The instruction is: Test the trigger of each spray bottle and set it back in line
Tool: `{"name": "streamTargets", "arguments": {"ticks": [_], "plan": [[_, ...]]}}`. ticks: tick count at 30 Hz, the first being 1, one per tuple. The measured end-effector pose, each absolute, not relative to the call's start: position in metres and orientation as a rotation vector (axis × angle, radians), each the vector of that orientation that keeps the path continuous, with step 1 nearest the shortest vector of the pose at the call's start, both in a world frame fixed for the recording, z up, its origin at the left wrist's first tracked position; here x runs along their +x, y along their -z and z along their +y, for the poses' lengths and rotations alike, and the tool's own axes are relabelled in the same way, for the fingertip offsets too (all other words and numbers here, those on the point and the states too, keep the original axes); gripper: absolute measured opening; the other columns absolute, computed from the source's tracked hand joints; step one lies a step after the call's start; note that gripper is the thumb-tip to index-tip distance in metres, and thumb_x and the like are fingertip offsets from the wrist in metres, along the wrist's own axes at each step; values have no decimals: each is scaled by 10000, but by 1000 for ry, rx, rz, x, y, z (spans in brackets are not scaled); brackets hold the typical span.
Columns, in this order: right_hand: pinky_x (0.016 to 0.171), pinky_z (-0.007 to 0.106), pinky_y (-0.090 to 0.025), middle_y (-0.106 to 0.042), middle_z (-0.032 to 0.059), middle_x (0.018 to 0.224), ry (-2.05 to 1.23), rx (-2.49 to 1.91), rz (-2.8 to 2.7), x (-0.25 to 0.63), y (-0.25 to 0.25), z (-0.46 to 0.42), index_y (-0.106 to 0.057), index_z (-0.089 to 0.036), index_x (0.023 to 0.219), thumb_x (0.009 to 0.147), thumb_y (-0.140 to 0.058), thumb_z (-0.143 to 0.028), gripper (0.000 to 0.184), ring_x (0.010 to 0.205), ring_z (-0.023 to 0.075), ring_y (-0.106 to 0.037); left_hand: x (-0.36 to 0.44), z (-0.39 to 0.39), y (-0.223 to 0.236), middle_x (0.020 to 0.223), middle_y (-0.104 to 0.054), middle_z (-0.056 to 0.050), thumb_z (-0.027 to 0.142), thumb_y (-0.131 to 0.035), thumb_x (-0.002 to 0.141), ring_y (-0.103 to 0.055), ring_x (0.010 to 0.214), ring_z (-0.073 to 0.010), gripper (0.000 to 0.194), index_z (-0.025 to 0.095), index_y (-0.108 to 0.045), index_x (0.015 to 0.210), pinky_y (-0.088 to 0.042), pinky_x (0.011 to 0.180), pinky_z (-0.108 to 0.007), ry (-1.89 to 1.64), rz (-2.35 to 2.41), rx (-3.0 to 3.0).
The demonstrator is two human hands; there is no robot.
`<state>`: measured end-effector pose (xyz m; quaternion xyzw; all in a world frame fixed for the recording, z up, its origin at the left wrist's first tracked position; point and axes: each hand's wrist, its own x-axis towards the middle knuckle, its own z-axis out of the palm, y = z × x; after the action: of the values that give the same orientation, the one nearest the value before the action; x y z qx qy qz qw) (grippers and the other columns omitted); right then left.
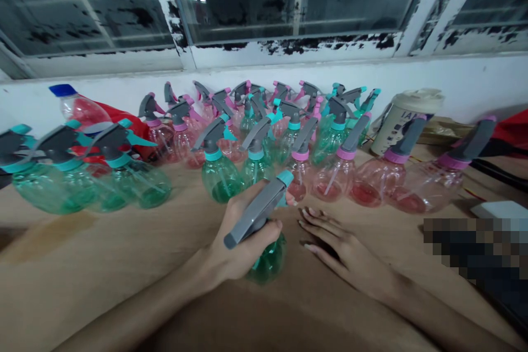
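My left hand (pixel 243 236) is wrapped round the neck of a green spray bottle (pixel 270 258) with a grey and turquoise trigger head. The bottle is at the near middle of the table, its neck hidden by my fingers. Just right of it, my right hand (pixel 338 242) rests low over the tabletop, fingers stretched out and holding nothing. Beyond my hands stands a row of spray bottles, among them a green one (pixel 223 179) and a pink one (pixel 334 176).
More pink and green spray bottles crowd the back of the wooden table (pixel 165 253). Green bottles (pixel 115 187) stand at the left, before a blue-capped plastic bottle (pixel 76 107). A cream container (pixel 402 121) is at the back right. A white box (pixel 501 210) lies at the right.
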<state>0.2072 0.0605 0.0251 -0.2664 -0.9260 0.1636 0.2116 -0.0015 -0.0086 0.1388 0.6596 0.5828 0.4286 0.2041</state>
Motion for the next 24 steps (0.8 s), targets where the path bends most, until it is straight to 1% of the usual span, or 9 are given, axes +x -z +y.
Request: {"name": "streamTargets", "arguments": {"ticks": [4, 7, 9, 12, 15, 17, 20, 24], "plan": [[1064, 464, -319, -449, 34, 1374, -435, -754, -2580, 207, -25, 60, -414, -236, 1330, 903, -449, -337, 440, 1276, 218, -380, -2, -12, -140, 690, -558, 10, 193, -466, 690, -535, 611, -157, 95, 236, -529, 747, -461, 559, -286, -1176, 1544, 1842], [1060, 461, -327, -456, 29, 1369, -438, -745, -2556, 207, -25, 60, -415, -254, 1329, 901, -455, -328, 436, 1269, 219, -392, -2, -12, -140, 667, -543, 10, 200, -472, 685, -516, 599, -155, 32, 230, -484, 683, -456, 558, -288, -1197, 1568, 1864], [1058, 462, -329, -456, 29, 1369, -443, -740, -2555, 207, -25, 60, -413, -257, 1330, 900, -456, -334, 439, 1268, 219, -393, -1, -11, -140, 647, -522, 10, 216, -477, 664, -485, 578, -154, 50, 232, -437, 639, -439, 537, -290, -1208, 1602, 1886], [1060, 466, -325, -450, 31, 1374, -447, -746, -2570, 207, -26, 60, -410, -253, 1332, 900, -454, -341, 443, 1276, 220, -381, 1, -9, -140, 643, -503, 13, 211, -466, 651, -477, 586, -159, 85, 238, -393, 616, -428, 556, -297, -1218, 1631, 1904], [1067, 462, -315, -441, 29, 1381, -443, -760, -2591, 208, -26, 60, -409, -242, 1333, 904, -444, -343, 442, 1286, 214, -365, 2, -8, -139, 630, -487, 18, 195, -454, 657, -471, 580, -158, 83, 240, -397, 617, -417, 561, -298, -1227, 1644, 1898], [1068, 461, -314, -440, 28, 1382, -443, -772, -2592, 208, -27, 60, -412, -241, 1332, 902, -445, -346, 443, 1287, 213, -363, 2, -8, -139, 625, -482, 20, 190, -453, 661, -464, 569, -156, 60, 240, -428, 638, -411, 554, -296, -1222, 1641, 1899], [1064, 464, -320, -445, 27, 1379, -456, -774, -2581, 208, -27, 60, -416, -246, 1330, 898, -453, -344, 444, 1284, 217, -367, 1, -8, -138, 636, -495, 20, 187, -457, 665, -472, 572, -154, 53, 239, -468, 669, -418, 561, -295, -1210, 1649, 1910], [1060, 465, -328, -447, 28, 1377, -458, -756, -2573, 208, -26, 60, -425, -248, 1323, 900, -450, -341, 434, 1281, 219, -372, 1, -8, -136, 641, -517, 15, 194, -459, 666, -480, 572, -148, 48, 238, -476, 672, -437, 559, -289, -1228, 1642, 1927]]}}
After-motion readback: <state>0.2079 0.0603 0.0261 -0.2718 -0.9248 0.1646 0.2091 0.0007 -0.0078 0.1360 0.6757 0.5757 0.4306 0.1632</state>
